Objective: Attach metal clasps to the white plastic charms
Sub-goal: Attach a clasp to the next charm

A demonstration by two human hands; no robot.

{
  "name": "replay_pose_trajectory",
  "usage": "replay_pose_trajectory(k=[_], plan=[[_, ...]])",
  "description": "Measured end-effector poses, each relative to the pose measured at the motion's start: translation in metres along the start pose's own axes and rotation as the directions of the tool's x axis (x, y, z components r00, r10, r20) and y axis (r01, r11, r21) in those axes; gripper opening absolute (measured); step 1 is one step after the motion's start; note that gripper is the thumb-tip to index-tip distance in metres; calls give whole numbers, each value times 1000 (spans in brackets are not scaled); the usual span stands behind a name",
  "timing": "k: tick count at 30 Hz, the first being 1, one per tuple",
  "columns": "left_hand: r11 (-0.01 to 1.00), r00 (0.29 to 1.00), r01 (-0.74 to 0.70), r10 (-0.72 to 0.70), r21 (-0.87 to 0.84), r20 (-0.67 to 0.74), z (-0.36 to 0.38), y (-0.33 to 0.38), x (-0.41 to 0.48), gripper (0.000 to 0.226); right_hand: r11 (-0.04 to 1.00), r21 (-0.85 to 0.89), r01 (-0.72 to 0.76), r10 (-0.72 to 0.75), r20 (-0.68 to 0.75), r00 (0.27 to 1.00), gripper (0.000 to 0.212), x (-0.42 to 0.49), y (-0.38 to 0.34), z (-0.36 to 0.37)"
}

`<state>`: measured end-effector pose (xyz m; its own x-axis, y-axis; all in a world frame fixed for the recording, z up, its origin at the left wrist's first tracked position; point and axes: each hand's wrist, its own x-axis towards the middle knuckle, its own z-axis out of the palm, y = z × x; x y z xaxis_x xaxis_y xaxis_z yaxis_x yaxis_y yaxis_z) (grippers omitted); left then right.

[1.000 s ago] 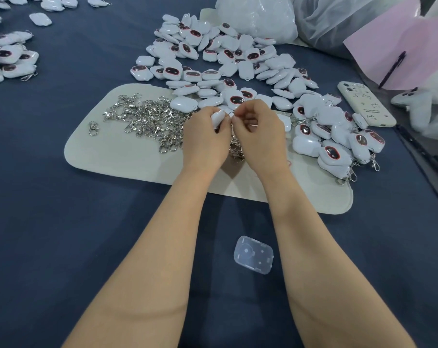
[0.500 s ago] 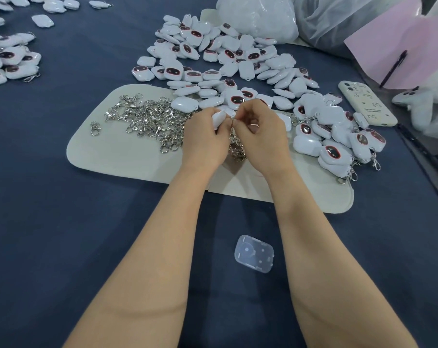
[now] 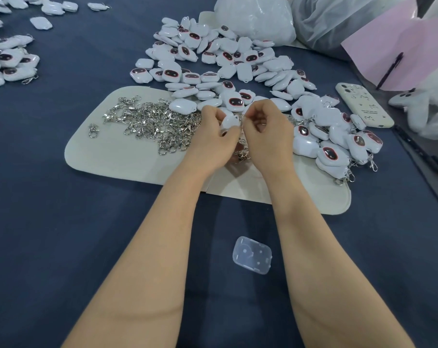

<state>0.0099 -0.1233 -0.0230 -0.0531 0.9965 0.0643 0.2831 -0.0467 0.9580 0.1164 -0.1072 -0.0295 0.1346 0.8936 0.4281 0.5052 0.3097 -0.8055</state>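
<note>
My left hand point(image 3: 211, 139) grips a white plastic charm point(image 3: 229, 121) above the cream mat point(image 3: 127, 156). My right hand point(image 3: 269, 135) pinches a small metal clasp point(image 3: 242, 117) right at the charm's edge; most of the clasp is hidden by my fingers. A heap of silver clasps point(image 3: 155, 121) lies on the mat to the left of my hands. Behind the hands spreads a big pile of loose white charms point(image 3: 220, 64) with dark red-rimmed faces. At the mat's right end lie charms with clasps attached point(image 3: 335, 151).
A clear plastic case point(image 3: 252, 257) lies on the blue cloth between my forearms. A white phone point(image 3: 363, 104) and a pink sheet point(image 3: 401, 43) sit at the right. White bags point(image 3: 258, 18) stand at the back. More charms point(image 3: 7, 64) lie far left.
Both hands stay together over the mat; the fingers have shifted slightly round the charm and clasp. Nothing else has moved.
</note>
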Motion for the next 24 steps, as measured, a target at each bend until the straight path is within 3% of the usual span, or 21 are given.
replay_pose_trajectory(k=[24], plan=[[998, 997, 14, -19, -67, -73, 0, -6, 6, 15, 998, -62, 23, -25, -30, 999, 17, -2, -2, 5]])
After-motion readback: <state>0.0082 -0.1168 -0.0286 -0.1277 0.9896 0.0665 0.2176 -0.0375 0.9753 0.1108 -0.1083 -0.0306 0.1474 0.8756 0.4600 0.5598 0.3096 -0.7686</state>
